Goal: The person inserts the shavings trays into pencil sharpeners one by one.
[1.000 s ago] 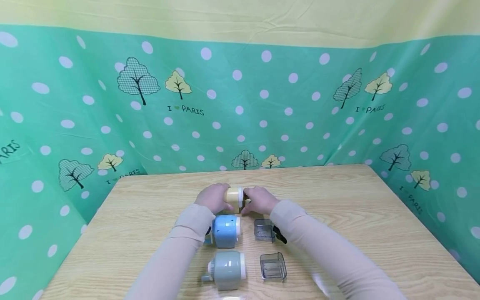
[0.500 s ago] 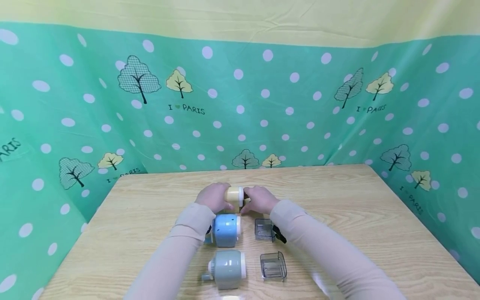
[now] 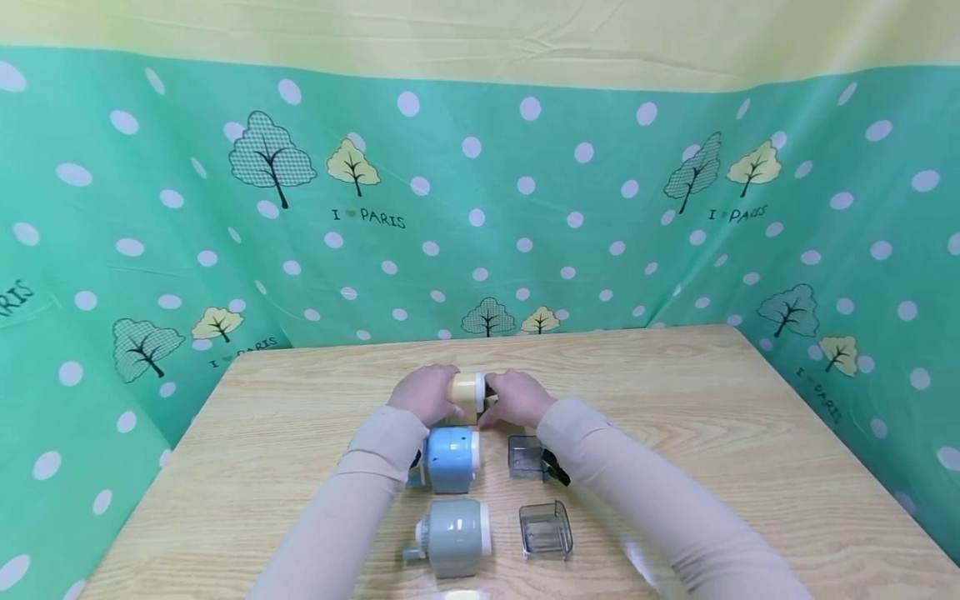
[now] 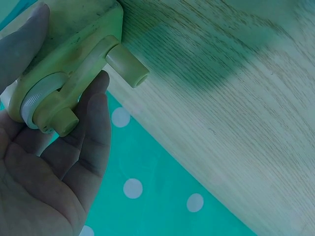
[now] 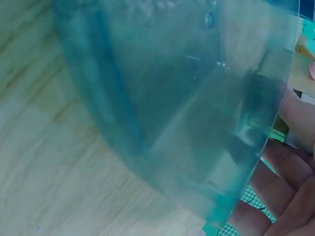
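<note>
Green dotted cloth (image 3: 570, 250) backs wooden table (image 3: 637, 375) and cream sharpener (image 3: 462, 392).

The far sharpener (image 3: 465, 393) is coloured pale yellow, the middle sharpener (image 3: 450, 460) blue, the near sharpener (image 3: 454, 537) grey-green; the green cloth (image 3: 498, 200) is dotted white.

At left, the left hand (image 4: 47, 177) grips a yellowish crank-handled device (image 4: 81, 32), with wood-grain counter (image 4: 236, 108) at right and white-dotted teal cloth (image 4: 157, 196) at bottom centre.
</note>
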### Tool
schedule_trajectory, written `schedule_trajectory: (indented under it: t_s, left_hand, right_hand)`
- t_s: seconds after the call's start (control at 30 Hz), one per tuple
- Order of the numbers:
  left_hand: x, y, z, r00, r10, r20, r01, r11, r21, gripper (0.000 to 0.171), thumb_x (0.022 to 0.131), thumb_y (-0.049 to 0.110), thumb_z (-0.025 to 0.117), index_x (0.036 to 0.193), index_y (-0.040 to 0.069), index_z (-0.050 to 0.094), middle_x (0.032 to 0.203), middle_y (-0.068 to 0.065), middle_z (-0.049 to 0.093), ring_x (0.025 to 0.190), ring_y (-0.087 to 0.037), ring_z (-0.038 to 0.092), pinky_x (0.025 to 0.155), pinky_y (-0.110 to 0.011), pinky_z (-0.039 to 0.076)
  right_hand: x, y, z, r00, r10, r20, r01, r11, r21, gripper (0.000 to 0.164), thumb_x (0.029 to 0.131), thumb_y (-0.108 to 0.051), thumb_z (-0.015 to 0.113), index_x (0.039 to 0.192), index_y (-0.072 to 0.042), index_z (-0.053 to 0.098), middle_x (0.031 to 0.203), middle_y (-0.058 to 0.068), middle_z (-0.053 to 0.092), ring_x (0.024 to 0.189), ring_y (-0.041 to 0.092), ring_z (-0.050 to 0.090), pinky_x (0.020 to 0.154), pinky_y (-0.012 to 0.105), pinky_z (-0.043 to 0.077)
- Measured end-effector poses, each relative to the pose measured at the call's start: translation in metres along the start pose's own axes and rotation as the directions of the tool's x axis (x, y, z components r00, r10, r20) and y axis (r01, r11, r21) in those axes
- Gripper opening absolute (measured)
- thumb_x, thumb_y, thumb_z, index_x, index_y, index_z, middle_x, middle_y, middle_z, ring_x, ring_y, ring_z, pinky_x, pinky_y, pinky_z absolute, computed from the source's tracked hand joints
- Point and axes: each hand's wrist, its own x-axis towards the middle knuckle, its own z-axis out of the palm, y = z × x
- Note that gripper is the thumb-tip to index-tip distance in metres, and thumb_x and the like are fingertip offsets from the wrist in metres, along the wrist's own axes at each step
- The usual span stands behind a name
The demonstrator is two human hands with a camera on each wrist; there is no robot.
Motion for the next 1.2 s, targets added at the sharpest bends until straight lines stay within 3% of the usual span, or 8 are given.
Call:
schedule_trajectory:
  t_s: [0.5,0.87,1.2]
  left_hand:
    - [0.0005,0.0015,-0.0014,1.000,-0.005,0.010,0.005,1.000,-0.001,0.071,0.071,0.027,0.086,0.134,0.003,0.063,0.104,-0.010,0.071,0.080,-0.021,0.061,0.076,-0.041,0.054]
    - [-0.0003,0.0029,-0.0010,0.999,-0.023,0.023,0.023,1.000,-0.018,0.069,0.071,0.027,0.086,0.132,0.005,0.065,0.105,-0.008,0.071,0.081,-0.020,0.060,0.078,-0.040,0.054]
    - [0.0003,0.0014,-0.0017,1.000,-0.001,0.021,0.001,1.000,0.002,0.069,0.071,0.028,0.085,0.132,0.004,0.064,0.104,-0.008,0.071,0.082,-0.020,0.060,0.078,-0.040,0.054]
  right_hand:
    - [-0.0009,-0.0020,0.0017,1.000,0.016,-0.022,-0.016,0.999,0.033,0.054,0.072,-0.027,0.085,0.118,-0.004,0.068,0.111,0.012,0.074,0.098,0.026,0.068,0.093,0.040,0.054]
    - [0.0019,-0.0006,0.0046,1.000,0.011,-0.026,-0.010,0.999,0.052,0.055,0.069,-0.027,0.087,0.115,-0.002,0.069,0.105,0.012,0.074,0.093,0.024,0.068,0.093,0.040,0.054]
    - [0.0016,-0.0006,0.0038,1.000,-0.003,-0.030,0.005,0.998,0.065,0.052,0.070,-0.026,0.086,0.113,-0.002,0.069,0.100,0.010,0.073,0.088,0.021,0.066,0.088,0.038,0.055]
